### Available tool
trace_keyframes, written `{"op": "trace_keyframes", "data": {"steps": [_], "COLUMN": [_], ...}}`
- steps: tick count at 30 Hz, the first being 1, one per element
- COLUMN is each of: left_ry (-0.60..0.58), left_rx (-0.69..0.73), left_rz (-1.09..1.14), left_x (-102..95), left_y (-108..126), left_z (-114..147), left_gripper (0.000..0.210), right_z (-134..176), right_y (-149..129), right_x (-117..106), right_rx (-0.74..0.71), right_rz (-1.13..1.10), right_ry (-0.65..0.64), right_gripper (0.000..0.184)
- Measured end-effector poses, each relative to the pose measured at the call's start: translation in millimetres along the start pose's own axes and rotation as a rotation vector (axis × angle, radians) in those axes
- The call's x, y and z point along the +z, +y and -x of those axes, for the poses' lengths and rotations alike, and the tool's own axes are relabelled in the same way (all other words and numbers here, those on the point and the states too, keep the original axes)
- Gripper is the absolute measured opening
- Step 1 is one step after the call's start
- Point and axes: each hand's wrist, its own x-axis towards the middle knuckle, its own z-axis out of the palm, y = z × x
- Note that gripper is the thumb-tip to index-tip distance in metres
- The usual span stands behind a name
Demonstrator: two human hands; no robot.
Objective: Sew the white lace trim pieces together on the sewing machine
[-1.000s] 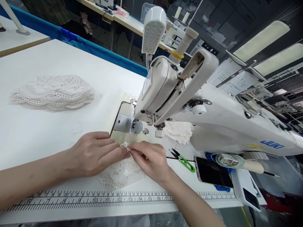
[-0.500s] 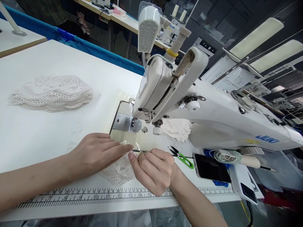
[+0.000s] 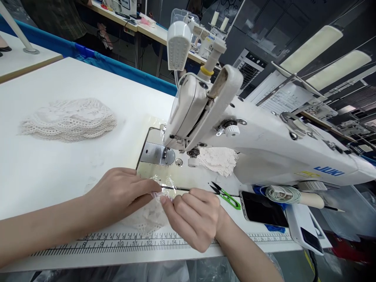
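A piece of white eyelet lace (image 3: 148, 219) hangs between my hands at the table's front, just short of the sewing machine's bed. My left hand (image 3: 125, 194) pinches its upper edge between thumb and fingers. Close beside it, my right hand (image 3: 195, 217) is closed, its thumb and curled fingers gripping the same edge. The lower part of the lace lies over the table near the printed ruler (image 3: 132, 244). Ahead of both hands is the presser foot (image 3: 165, 154) of the white sewing machine (image 3: 264, 137). My hands partly cover the lace.
At the left lies a stack of white lace pieces (image 3: 70, 119). More lace (image 3: 219, 159) rests under the machine arm. On the right are green thread snips (image 3: 226, 196), a phone (image 3: 263, 207), a white device (image 3: 304, 229) and a coil of cord (image 3: 283, 194).
My left hand now pinches the lace edge; its fingers were stretched flatter over it before. My right hand has shifted slightly right and down. The camera view has moved a little.
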Motion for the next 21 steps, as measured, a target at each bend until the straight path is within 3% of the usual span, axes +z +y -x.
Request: {"op": "trace_keyframes", "data": {"steps": [4, 7, 13, 18, 21], "left_ry": [-0.254, -0.216, -0.091, -0.033, -0.082], "left_rx": [-0.259, -0.192, -0.148, 0.104, 0.143], "left_rz": [0.322, 0.095, -0.313, -0.546, -0.599], "left_x": [-0.4, 6.2, 16.1, 16.8, 18.1], "left_y": [2, -10, -24, -12, 0], "left_z": [2, 3, 2, 6, 12], "left_gripper": [0.023, 0.026, 0.019, 0.022, 0.028], "right_z": [3, 9, 17, 18, 16], "right_y": [2, 6, 14, 18, 17], "right_x": [0, 14, 45, 53, 54], "right_rx": [0.505, 0.752, 0.923, 0.918, 0.928], "right_rz": [-0.585, -0.67, -0.495, -0.486, -0.449], "right_ry": [-0.201, -0.328, -0.36, -0.332, -0.33], "right_gripper": [0.016, 0.016, 0.013, 0.015, 0.014]}}
